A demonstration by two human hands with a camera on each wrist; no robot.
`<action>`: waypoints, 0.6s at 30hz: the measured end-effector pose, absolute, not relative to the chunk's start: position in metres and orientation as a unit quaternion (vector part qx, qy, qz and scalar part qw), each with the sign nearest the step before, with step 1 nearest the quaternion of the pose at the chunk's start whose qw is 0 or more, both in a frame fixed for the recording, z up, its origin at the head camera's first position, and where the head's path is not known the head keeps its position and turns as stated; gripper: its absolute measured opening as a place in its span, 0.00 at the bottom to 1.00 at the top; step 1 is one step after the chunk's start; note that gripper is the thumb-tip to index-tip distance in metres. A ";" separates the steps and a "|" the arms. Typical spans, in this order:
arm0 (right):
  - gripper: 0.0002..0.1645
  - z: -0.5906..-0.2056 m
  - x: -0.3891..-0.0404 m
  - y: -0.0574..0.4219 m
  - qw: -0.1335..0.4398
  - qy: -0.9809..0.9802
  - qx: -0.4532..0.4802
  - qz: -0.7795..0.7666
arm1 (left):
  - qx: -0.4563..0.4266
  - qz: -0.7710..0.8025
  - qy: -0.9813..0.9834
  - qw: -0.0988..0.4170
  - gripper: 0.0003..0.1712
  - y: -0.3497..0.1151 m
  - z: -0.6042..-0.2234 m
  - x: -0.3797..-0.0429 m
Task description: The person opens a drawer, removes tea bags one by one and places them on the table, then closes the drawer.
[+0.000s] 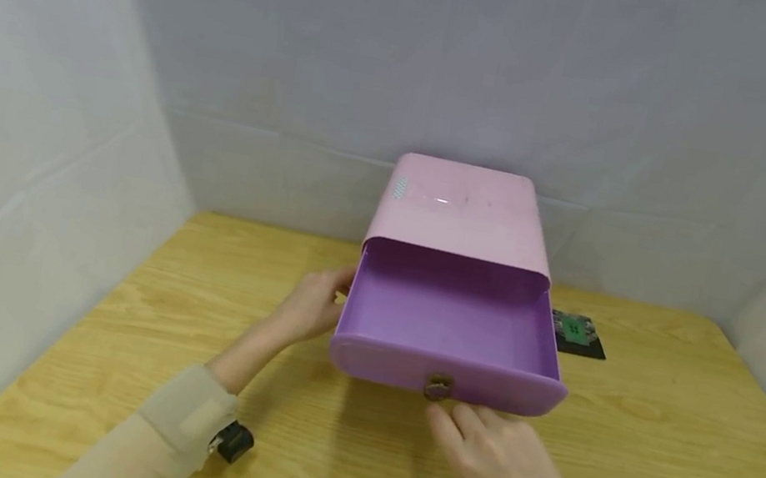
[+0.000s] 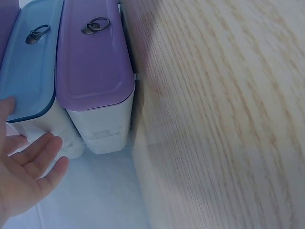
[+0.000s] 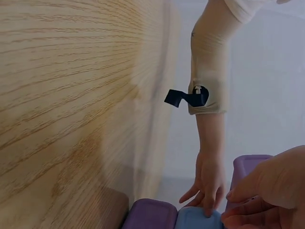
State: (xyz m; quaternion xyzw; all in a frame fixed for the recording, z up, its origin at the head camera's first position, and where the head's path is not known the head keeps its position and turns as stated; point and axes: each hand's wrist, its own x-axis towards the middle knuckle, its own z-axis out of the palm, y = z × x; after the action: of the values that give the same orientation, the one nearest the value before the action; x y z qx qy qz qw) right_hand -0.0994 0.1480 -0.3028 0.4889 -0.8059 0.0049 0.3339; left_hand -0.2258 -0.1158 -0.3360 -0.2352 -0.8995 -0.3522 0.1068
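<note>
In the head view, a small pink cabinet (image 1: 464, 210) has its top purple drawer (image 1: 444, 374) pulled well out. My right hand (image 1: 504, 471) is under the drawer's front, thumb and curled fingers at its ring handle (image 1: 438, 386); the right wrist view has the fingertips at the drawer's lower edge. On the cabinet's left side is my left hand (image 1: 311, 303), fingers loosely bent. The left wrist view puts its thumb (image 2: 5, 109) at the corner of the closed blue drawer (image 2: 31, 71). Below that drawer comes another closed purple drawer (image 2: 93, 57), also with a ring.
The cabinet stands on a wood-grain table (image 1: 659, 454). To its right lies a flat black piece with a green centre (image 1: 575, 330). A black clip-like mount (image 1: 233, 442) sticks out from the left sleeve. Pale sheeting (image 1: 308, 49) hangs behind the table and along both sides.
</note>
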 end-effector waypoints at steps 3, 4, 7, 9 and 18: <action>0.21 -0.306 -0.103 0.147 0.348 -0.805 0.480 -0.004 | -0.232 -0.352 -0.901 0.107 0.23 -0.116 -0.336 -0.226; 0.23 -0.307 -0.104 0.147 0.353 -0.804 0.478 -0.006 | -0.231 -0.352 -0.901 0.106 0.23 -0.116 -0.337 -0.226; 0.26 -0.308 -0.105 0.146 0.369 -0.796 0.479 0.005 | -0.232 -0.352 -0.901 0.104 0.23 -0.116 -0.337 -0.226; 0.24 -0.307 -0.106 0.146 0.382 -0.789 0.482 0.019 | -0.234 -0.352 -0.900 0.107 0.22 -0.116 -0.337 -0.226; 0.19 -0.296 -0.109 0.142 0.442 -0.741 0.504 0.049 | -0.239 -0.352 -0.898 0.112 0.20 -0.116 -0.338 -0.228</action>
State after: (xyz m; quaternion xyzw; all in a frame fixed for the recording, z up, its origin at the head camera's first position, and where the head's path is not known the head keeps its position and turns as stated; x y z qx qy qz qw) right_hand -0.1089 0.1419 -0.2960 0.5040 -0.7407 0.0492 0.4415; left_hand -0.2284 -0.1156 -0.3381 -0.2394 -0.8980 -0.3520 0.1116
